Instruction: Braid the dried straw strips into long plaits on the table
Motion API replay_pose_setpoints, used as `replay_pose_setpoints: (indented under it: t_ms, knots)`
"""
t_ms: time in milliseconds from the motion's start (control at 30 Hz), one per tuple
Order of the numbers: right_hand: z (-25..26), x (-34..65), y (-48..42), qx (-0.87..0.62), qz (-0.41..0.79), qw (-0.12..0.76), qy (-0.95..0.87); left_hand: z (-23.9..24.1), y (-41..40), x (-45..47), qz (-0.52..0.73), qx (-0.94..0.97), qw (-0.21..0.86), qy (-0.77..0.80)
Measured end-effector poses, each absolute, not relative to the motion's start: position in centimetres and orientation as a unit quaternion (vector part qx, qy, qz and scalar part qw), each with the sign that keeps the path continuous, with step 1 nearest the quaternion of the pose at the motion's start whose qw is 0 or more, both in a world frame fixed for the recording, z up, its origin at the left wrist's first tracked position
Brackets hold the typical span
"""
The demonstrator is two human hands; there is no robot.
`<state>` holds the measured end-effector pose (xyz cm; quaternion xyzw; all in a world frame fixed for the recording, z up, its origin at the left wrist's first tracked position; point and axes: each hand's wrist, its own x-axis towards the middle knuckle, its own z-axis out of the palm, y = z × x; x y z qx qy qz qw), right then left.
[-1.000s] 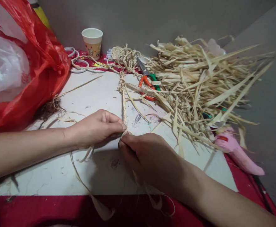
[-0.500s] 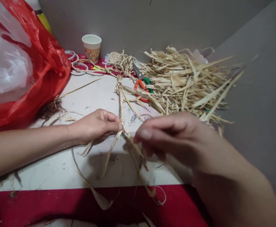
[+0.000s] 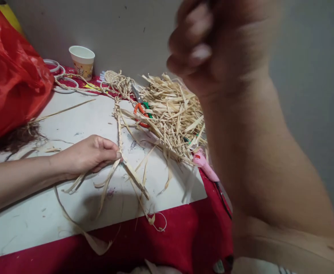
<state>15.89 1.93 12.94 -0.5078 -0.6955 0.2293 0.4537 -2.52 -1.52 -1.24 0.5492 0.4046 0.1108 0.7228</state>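
My left hand (image 3: 98,154) lies over the white board, thumb and fingertips pinching the lower end of a thin braid (image 3: 119,131) of pale dried husk strips. The braid runs up toward the back of the board. Below the pinch, loose strips (image 3: 135,177) fan out, and one long strip curls over the board's front edge. High at the upper right and close to the camera is my right hand (image 3: 201,42), its fingers curled in. Part of it is cut off by the frame, and anything inside those fingers is hidden.
A heap of dried strips (image 3: 174,110) lies at the back, with orange-and-green scissors (image 3: 141,114) beside it. A pink glue gun (image 3: 205,165) rests at the board's right edge. A paper cup (image 3: 82,62), white rings (image 3: 65,86) and a red plastic bag (image 3: 15,76) are leftward.
My right hand has risen from beside the braid to near the camera. The view has swung right, uncovering the pink glue gun. My left hand keeps its pinch on the braid.
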Motion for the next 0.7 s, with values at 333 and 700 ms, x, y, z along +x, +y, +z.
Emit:
replay_pose_setpoints:
  t_ms: [333, 700]
  knots:
    - [8.9, 20.0, -4.8, -0.544, 0.22, 0.183, -0.789, -1.7, -1.2, -2.9, 0.129, 0.517, 0.769, 0.354]
    - [0.8, 20.8, -8.3, -0.6, 0.118, 0.007, -0.791, -0.8, -1.9, -3.3, 0.154, 0.537, 0.75, 0.354]
